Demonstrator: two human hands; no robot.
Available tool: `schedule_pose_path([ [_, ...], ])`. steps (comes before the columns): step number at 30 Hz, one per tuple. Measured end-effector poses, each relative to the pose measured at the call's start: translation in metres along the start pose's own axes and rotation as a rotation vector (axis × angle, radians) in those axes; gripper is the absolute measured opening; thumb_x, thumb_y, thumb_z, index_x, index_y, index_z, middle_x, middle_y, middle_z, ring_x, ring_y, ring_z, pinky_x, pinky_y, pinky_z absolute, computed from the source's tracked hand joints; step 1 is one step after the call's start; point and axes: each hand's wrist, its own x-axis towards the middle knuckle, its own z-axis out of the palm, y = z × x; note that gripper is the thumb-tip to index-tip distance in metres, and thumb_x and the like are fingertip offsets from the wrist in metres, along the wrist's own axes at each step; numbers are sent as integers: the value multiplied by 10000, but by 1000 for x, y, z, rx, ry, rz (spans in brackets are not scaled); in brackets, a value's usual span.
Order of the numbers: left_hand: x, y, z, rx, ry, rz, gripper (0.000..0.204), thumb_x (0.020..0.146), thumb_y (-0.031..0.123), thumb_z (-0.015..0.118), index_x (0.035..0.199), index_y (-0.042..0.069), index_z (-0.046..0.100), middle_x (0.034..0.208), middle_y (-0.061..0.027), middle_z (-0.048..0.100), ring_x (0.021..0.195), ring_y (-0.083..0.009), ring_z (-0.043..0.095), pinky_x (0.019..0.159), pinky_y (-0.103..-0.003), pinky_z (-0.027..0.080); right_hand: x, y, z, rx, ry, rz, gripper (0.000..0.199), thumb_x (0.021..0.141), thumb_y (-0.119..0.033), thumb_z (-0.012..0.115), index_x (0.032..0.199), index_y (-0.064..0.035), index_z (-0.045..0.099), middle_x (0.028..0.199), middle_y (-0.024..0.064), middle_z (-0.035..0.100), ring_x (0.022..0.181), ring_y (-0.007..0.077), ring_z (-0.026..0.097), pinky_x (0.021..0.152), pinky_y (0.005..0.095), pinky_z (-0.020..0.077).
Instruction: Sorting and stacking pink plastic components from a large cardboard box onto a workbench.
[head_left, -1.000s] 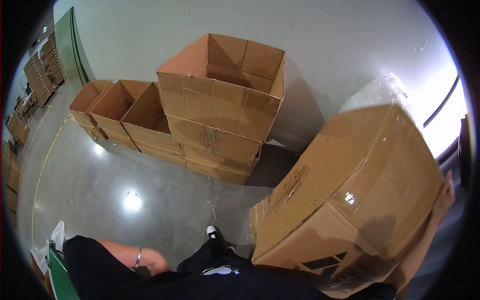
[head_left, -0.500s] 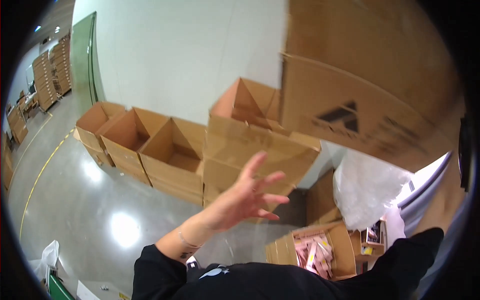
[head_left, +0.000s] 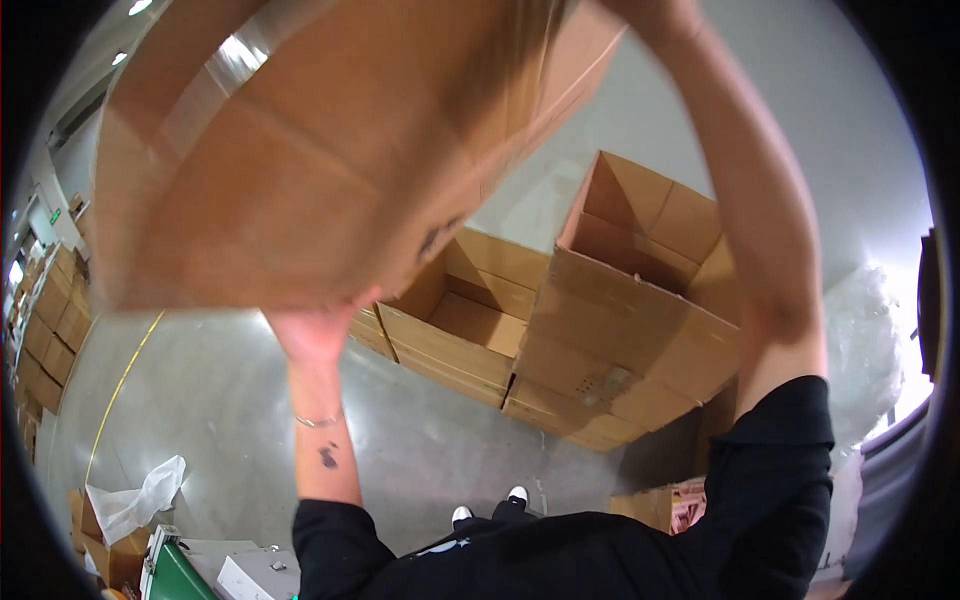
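A large brown cardboard box (head_left: pixel 300 180) with shiny clear tape fills the upper left, raised in front of me and tilted, slightly blurred. My left hand (head_left: pixel 315 332) holds its lower edge from beneath; most of those fingers are hidden by the box. Up at the top of the view, my right hand (head_left: pixel 655 18) grips the box near its upper right side, with its fingertips out of sight. Below and behind it stand an open cardboard box (head_left: pixel 450 345) on the floor and a taller stack of cardboard boxes (head_left: pixel 625 335), open at the top.
A pale wall (head_left: pixel 850 150) runs behind the boxes. Clear plastic wrap (head_left: pixel 860 350) hangs at the right, above a carton with pink pieces (head_left: pixel 688 505). At lower left are a green-sided machine (head_left: pixel 185 575) and a white plastic sheet (head_left: pixel 140 495). Stacked cartons (head_left: pixel 50 325) stand far left.
The large box has swung from the right to the upper left and been turned. My left hand, spread and free before, now holds its lower edge. My view has shifted too.
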Motion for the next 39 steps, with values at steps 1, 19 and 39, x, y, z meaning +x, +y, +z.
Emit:
schedule_pose_path([
  [1,-13,-6,-22,-21,118,14,730,840,615,297,1355,98,259,1396,-122,289,1257,-379,285,889,-630,320,-31,-2,19,74,-8,-56,206,771,-126,601,597,-71,506,534,25,456,528,115,462,454,274,354],
  [19,-30,-212,-75,590,207,-796,599,816,284,608,1321,164,309,1247,-80,427,1026,-180,494,848,-369,443,-291,-100,-113,151,-786,741,111,695,50,582,786,-2,545,780,137,563,732,303,564,649,373,465],
  [39,-313,-373,-161,1019,-1212,-1678,366,787,227,613,1120,102,527,879,-55,627,780,-190,607,692,-325,492,-353,-701,-444,-738,-947,3170,274,710,-246,518,901,-118,666,914,135,642,886,315,603,811,384,479],
])
